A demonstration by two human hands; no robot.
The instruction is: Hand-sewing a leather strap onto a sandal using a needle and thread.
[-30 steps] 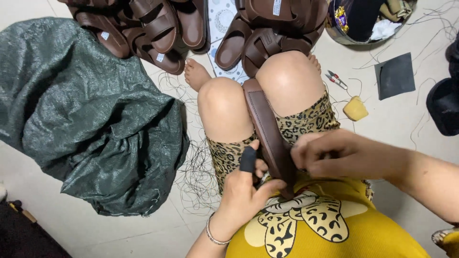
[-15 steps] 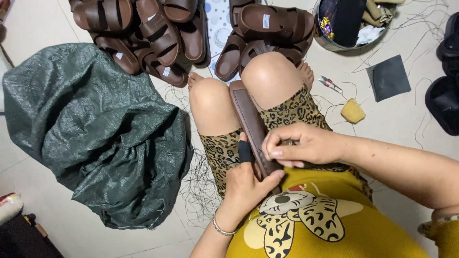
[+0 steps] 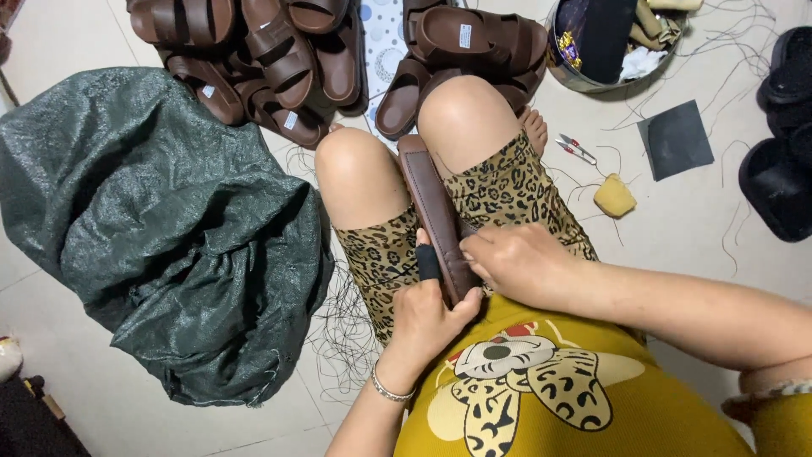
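Head view: a person sits on the floor [image 3: 710,228] with a brown sole [image 3: 436,211] wedged between the knees, its far end at the knees and its near end in the lap. The left hand [image 3: 431,313] grips the near end from below, fingers curled round it; the forefinger, in a dark sleeve [image 3: 428,262], lies straight along the sole's left edge. The right hand [image 3: 520,264] rests on the sole's right edge just beside the left hand, fingertips pinched together against it; whether they hold anything small cannot be told. A bracelet [image 3: 391,391] circles the left wrist.

Left of the left hand, a large green sack [image 3: 161,228] lies crumpled on the floor, with loose dark threads [image 3: 342,338] between it and the leg. Beyond both hands, past the knees, a heap of brown sandals [image 3: 279,59] is stacked. To the right of the right hand lie small snips [image 3: 576,151], a yellow lump [image 3: 615,196] and a dark square sheet [image 3: 674,140]. Farther off sits a round bowl [image 3: 568,74] of odds and ends, and black sandals [image 3: 782,152] lie at the far right.
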